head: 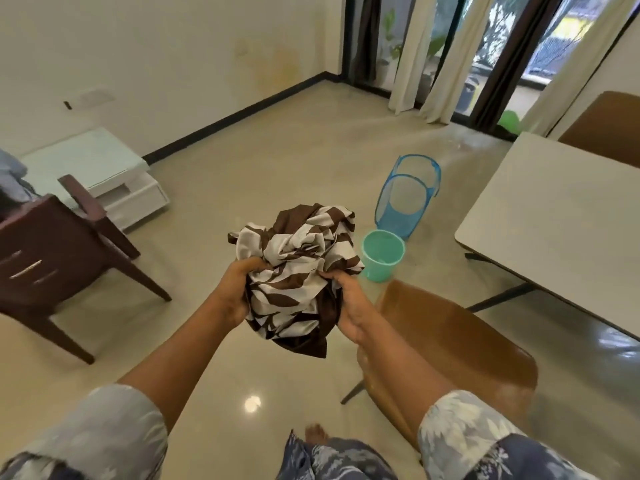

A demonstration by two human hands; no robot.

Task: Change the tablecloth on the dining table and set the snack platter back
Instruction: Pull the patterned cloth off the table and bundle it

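Observation:
A bundled brown-and-white leaf-patterned tablecloth (pixel 298 271) is held out in front of me above the floor. My left hand (pixel 239 292) grips its left side with curled fingers. My right hand (pixel 349 306) grips its right side. The dining table (pixel 561 216) stands at the right with a bare pale top and no cloth on it. No snack platter is in view.
A blue mesh laundry hamper (pixel 408 195) and a small green bucket (pixel 382 254) stand on the floor ahead. A brown chair (pixel 450 341) sits just under my right arm, a dark wooden chair (pixel 52 258) at the left, a white low table (pixel 90 168) behind it.

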